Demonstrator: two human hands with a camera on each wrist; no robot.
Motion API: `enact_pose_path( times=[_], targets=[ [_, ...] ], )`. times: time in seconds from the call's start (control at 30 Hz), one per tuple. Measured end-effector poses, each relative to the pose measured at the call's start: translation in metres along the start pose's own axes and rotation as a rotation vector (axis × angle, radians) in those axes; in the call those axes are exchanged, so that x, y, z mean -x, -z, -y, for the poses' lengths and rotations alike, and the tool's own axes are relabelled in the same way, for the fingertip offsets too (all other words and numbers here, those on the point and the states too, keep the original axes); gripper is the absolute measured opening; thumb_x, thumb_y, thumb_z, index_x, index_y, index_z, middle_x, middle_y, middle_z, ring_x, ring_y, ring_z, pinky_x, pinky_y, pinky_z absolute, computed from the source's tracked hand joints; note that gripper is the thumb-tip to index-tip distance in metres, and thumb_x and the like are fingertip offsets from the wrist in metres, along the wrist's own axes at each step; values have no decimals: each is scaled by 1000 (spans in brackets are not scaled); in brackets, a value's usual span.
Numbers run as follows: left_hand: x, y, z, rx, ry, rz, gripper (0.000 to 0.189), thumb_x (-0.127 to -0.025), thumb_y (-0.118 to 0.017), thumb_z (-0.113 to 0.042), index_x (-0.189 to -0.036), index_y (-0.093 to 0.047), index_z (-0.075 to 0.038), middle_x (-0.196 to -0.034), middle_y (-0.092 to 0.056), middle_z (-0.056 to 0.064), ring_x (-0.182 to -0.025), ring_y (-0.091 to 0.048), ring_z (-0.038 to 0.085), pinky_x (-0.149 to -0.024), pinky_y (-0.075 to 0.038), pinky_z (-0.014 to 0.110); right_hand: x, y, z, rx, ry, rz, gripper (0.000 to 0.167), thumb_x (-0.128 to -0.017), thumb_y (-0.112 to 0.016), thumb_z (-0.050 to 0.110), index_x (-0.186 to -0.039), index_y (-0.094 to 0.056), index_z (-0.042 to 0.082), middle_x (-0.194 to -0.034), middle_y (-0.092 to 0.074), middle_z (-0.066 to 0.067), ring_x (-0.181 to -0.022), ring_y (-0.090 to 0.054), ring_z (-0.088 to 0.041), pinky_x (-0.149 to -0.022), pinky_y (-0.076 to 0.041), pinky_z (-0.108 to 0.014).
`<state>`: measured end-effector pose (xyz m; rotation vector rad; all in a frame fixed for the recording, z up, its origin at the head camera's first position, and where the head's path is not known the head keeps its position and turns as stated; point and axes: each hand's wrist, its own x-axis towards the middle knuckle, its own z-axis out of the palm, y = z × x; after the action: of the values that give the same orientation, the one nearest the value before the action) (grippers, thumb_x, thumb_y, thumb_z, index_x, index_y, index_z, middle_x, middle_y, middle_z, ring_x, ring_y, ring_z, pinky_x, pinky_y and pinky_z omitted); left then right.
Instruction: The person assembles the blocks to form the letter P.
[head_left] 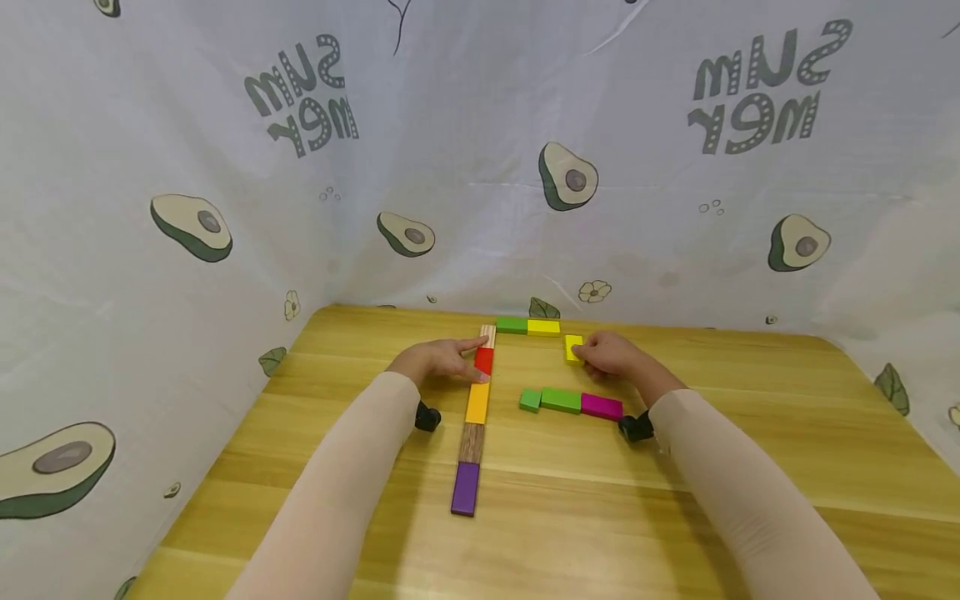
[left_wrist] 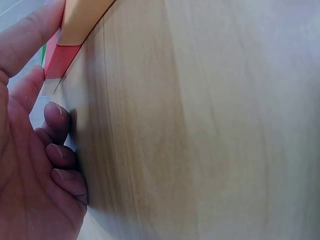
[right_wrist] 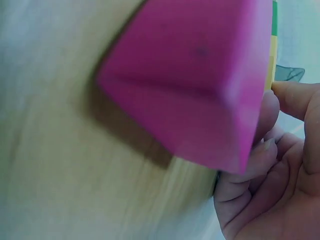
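My left hand [head_left: 444, 360] rests beside a column of blocks. Its thumb reaches the joint of the red block [head_left: 483, 361] and orange block [head_left: 477, 403], and its index finger lies at the pale striped block [head_left: 488, 332]. The other fingers are bent in the left wrist view, close over the table. With thumb and fingers, my right hand [head_left: 611, 354] pinches a small yellow block [head_left: 572, 344], just below the right end of the back row. That row joins a green block [head_left: 512, 325] to another yellow block [head_left: 543, 327]. A magenta block [right_wrist: 185, 75] partly hides the right fingers in the right wrist view.
Below the orange block, a brown wood-grain block [head_left: 472, 442] and a purple block [head_left: 465, 488] continue the column. A small green block [head_left: 530, 400], a longer green block [head_left: 561, 400] and the magenta block form a middle row. A printed cloth [head_left: 480, 233] hangs behind the table [head_left: 570, 517].
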<state>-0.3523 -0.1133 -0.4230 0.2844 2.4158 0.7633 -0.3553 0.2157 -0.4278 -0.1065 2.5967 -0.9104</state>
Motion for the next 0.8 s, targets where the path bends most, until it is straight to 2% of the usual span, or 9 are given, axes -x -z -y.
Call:
enact_pose_path(
  times=[0.27,0.63,0.8],
  targets=[
    [3,1,-3,-14,9,-4,88,-87,-74,-54,-159,-23,-52,-173,-16,6,-160,-12,37,-127,-12,63,-3,0,-2,21,14,-7,35,-107,-49,38,-103,-50,3,-70,-57,0,-61,-53,-15,-60,-42,-24],
    [2,1,-3,1,27,-4,89,-86,-75,-56,-158,-24,-53,-173,-16,6,-160,-12,37,-127,-12,64,-5,-2,1,78,1,-28,36,-106,-50,41,-100,-50,6,-65,-53,1,-57,-52,-15,-57,-41,-25],
    [1,1,-3,-4,34,-7,90,-84,-76,-57,-157,-24,-55,-173,-16,6,-160,-13,38,-126,-13,65,-5,-3,3,98,-2,-36,35,-106,-50,41,-94,-49,8,-61,-52,1,-56,-49,-15,-56,-38,-25]
  ],
)
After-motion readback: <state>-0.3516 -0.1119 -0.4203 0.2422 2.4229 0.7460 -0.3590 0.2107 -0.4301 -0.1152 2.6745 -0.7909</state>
